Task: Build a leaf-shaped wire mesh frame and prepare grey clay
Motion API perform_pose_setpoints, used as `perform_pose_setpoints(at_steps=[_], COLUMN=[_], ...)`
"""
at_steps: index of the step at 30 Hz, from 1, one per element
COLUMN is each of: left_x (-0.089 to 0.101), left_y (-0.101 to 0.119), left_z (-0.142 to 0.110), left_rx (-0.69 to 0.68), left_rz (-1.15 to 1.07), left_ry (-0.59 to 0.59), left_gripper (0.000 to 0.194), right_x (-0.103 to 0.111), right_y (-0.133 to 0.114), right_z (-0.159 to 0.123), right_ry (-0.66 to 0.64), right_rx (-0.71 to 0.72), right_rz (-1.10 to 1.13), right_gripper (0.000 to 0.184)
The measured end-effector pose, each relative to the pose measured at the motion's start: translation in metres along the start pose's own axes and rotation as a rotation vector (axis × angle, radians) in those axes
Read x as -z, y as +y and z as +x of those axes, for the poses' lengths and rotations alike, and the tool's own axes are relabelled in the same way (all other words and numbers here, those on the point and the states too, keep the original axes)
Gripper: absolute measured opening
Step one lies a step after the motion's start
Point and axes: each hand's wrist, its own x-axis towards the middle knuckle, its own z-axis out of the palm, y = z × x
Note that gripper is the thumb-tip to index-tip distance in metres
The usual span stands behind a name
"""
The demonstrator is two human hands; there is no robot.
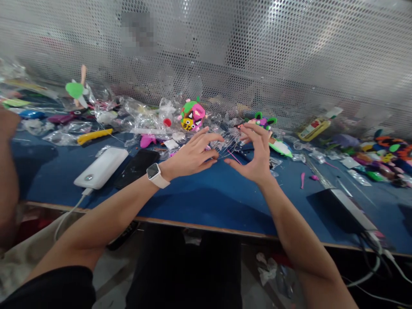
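My left hand (196, 153), with a white-strapped smartwatch (153, 170) on its wrist, hovers over the blue table, fingers apart and nothing in them. Across a small gap, my right hand (255, 154) is raised with thumb and fingers curved wide apart, also holding nothing. Behind and between them lies a heap of clear plastic wrappers (227, 137). Just past my left hand sits a round, many-coloured clay ball (193, 115) with a yellow cat face. A clay piece with green-and-black ears (265, 120) is partly hidden behind my right fingers.
A white power bank (102, 167) with a cable and a black phone (138, 167) lie left. A dark box-like device (349, 210) with cables stands right. A yellow bottle (314, 128) and coloured clay pieces (380, 156) line the back right. Another person's arm (8, 171) shows at far left.
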Motion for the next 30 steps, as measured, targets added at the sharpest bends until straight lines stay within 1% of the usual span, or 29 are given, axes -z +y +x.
perform_pose_setpoints(at_steps=[1,2,4,7,10,16,20,23,27,30], left_x=[0.001,0.002,0.002,-0.001,-0.003,-0.008,-0.01,-0.01,-0.011,-0.014], left_y=[0.0,0.0,0.0,0.0,0.0,-0.003,-0.005,-0.005,-0.008,-0.015], left_z=[0.0,0.0,-0.001,-0.002,-0.003,-0.004,-0.004,-0.005,-0.007,-0.01], left_rx=[-0.001,-0.001,-0.005,-0.003,-0.004,0.005,0.003,-0.009,0.012,0.052], left_rz=[-0.014,-0.03,-0.057,-0.061,-0.054,-0.055,-0.087,-0.034,0.01,0.039], left_ry=[-0.008,-0.015,-0.031,-0.045,-0.031,-0.018,-0.002,0.005,0.027,0.048], left_gripper=[0.01,0.01,0.009,0.008,0.009,0.012,0.013,0.009,0.009,0.011], right_x=[0.004,0.007,0.009,0.007,0.003,0.005,0.005,0.002,-0.002,-0.001], right_y=[0.002,0.005,0.011,0.022,0.029,0.03,0.03,0.031,0.03,0.028], right_z=[0.001,0.002,0.002,-0.001,-0.005,-0.006,-0.005,-0.006,-0.007,-0.006], right_ry=[-0.039,-0.074,-0.109,-0.06,-0.008,-0.023,-0.037,-0.001,0.048,0.06], right_rx=[0.022,0.031,0.019,-0.011,-0.002,0.043,0.081,0.106,0.06,0.062], right_rz=[-0.025,-0.041,-0.062,-0.091,-0.096,-0.111,-0.133,-0.133,-0.087,-0.066], right_gripper=[0.09,0.086,0.068,0.041,0.03,0.034,0.031,0.035,0.042,0.035])
